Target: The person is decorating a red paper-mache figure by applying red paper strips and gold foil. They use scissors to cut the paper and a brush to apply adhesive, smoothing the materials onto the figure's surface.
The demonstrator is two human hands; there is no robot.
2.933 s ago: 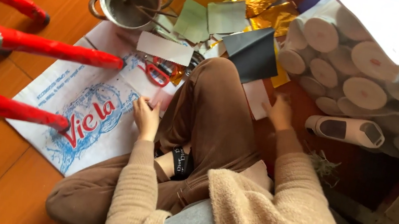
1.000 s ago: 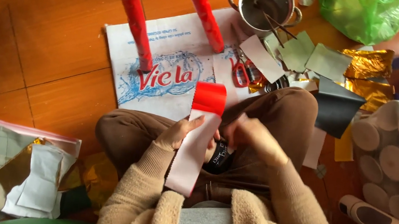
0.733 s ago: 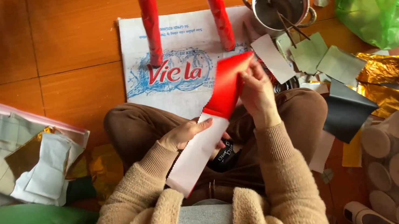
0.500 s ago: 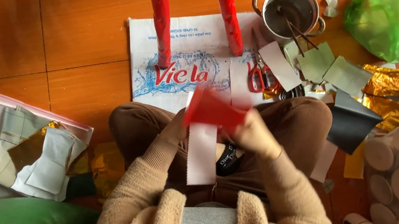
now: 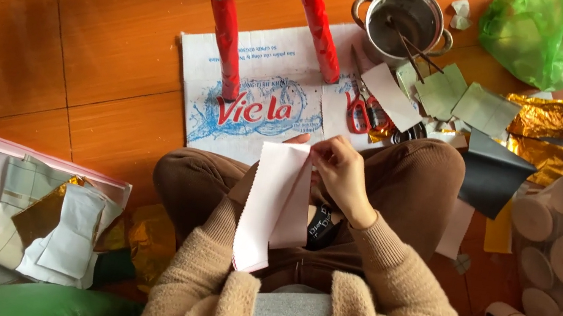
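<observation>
I am looking down from the head camera, reading left to right. A stack of pink and grey-green paper sheets is lying on the orange floor tiles at far left. In the middle, a folded pale pink paper sheet is standing up over my lap, above brown trousers. My left hand is mostly hidden behind it, only a fingertip showing at its top edge, so I cannot tell its grip. My right hand is pinching the sheet's top right edge. Beyond, red-handled scissors are lying on a printed white sack, near a steel pot.
</observation>
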